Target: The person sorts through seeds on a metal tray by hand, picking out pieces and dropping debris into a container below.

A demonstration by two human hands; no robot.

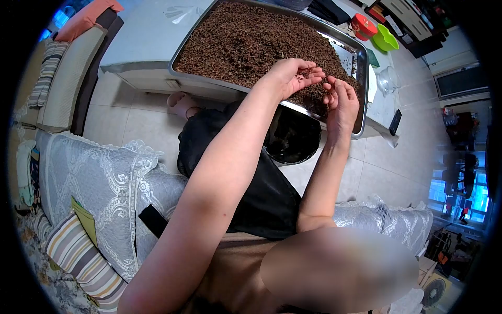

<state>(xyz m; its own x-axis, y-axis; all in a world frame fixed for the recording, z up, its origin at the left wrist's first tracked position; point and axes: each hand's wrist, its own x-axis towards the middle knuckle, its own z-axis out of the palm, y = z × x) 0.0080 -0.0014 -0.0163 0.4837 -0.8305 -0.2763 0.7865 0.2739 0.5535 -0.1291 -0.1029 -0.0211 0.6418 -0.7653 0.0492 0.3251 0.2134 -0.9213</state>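
Note:
A large metal tray [362, 60] holds a broad heap of small dark brown bits [251, 42]. Over its near right part, my left hand [294, 77] is palm up and loosely cupped, with a few brown bits lying in it. Just to its right is my right hand [342, 102], its fingers curled and thumb and forefinger close together beside the left fingertips. What the right fingertips pinch is too small to tell. The two hands nearly touch. Toward the tray's right end, part of its bare bottom shows.
The tray rests on a white table [137, 44]. Behind it are a red container [363, 27] and a green bowl [386, 38]. A glass bowl [388, 80] and a black phone [396, 122] lie to the right. Below the tray stands a black bin [294, 137].

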